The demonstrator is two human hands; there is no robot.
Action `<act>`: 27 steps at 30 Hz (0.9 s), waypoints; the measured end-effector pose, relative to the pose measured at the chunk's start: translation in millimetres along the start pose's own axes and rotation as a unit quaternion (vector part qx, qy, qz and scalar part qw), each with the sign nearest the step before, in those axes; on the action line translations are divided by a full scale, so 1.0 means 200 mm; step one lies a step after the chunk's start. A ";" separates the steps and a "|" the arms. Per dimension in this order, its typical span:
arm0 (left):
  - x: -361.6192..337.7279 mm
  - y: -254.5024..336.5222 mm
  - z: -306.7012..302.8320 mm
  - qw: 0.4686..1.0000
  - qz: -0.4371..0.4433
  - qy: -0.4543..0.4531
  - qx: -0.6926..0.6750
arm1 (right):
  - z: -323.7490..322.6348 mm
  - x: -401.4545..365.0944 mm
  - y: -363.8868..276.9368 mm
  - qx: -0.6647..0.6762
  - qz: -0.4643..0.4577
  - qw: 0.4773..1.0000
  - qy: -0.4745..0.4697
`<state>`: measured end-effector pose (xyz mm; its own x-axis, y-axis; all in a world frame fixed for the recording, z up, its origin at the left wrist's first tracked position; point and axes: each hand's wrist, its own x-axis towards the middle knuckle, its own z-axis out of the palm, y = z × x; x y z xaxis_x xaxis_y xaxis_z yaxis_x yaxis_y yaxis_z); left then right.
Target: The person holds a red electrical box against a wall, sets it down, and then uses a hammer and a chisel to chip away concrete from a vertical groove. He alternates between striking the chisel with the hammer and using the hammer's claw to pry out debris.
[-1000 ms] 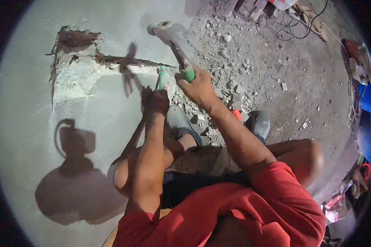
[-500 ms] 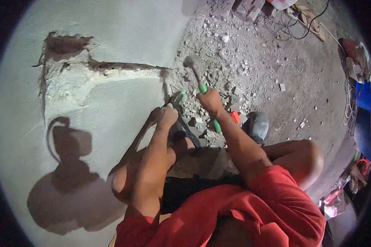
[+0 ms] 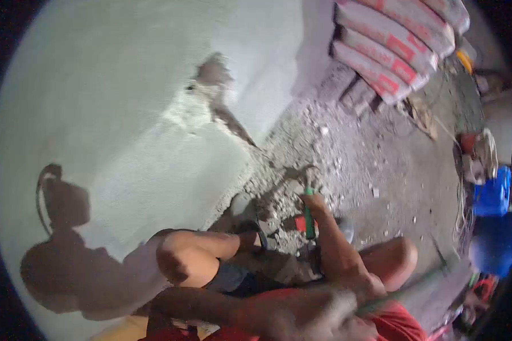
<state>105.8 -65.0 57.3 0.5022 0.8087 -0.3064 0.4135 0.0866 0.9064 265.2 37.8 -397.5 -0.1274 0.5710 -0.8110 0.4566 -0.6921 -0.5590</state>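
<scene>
My right hand (image 3: 314, 202) is closed around the green handle of a hammer (image 3: 309, 219), whose head end points at the rubble by the wall. My left hand (image 3: 330, 312), smeared by motion, lies across in front of my red shirt. A blurred green chisel (image 3: 407, 292) sticks out from it to the right. The pale plastered wall (image 3: 125, 142) has a broken cavity (image 3: 213, 74) and a slot (image 3: 233, 125) running down to the floor. A red object (image 3: 300, 223) lies by the hammer handle.
Broken rubble (image 3: 301, 131) lies along the wall's foot. Stacked red-and-white bags (image 3: 387, 48) stand at the upper right, with bricks (image 3: 361, 96) beside them. Blue containers (image 3: 493, 193) and cables are at the right. My bent knees are at both sides.
My left hand has moved away from the wall slot to my chest with the chisel. The view has swung, bringing the bags into sight. My right hand still holds the hammer.
</scene>
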 end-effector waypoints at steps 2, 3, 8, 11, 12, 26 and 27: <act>-0.10 0.00 -0.01 1.000 0.013 0.004 -0.021 | 0.03 0.00 0.09 -0.055 0.005 0.998 -0.039; -0.12 -0.02 -0.02 1.000 0.012 0.008 -0.021 | -0.03 0.09 0.14 -0.098 0.002 0.994 -0.037; -0.12 -0.14 0.05 0.998 -0.054 0.010 -0.030 | -0.13 0.09 0.21 -0.145 -0.085 0.985 -0.037; -0.07 -0.26 0.11 0.994 -0.109 0.025 -0.017 | -0.20 -0.02 0.06 -0.005 -0.008 0.999 -0.049; -0.02 -0.33 0.07 0.990 -0.134 0.041 -0.025 | -0.25 -0.07 -0.04 -0.061 -0.013 0.996 -0.056; 0.40 -1.65 -0.11 0.863 -0.380 0.259 0.210 | -0.33 -0.25 -0.17 -0.411 -0.071 0.909 0.022; 0.42 -1.64 -0.13 0.862 -0.382 0.256 0.213 | -0.35 -0.26 -0.18 -0.407 -0.069 0.911 0.020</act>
<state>-7.4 -11.4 -258.7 -0.3956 0.7711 -0.4989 0.7718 0.5736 0.2744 316.2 63.4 -322.7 -0.2080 0.6550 -0.7264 0.9421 -0.0655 -0.3288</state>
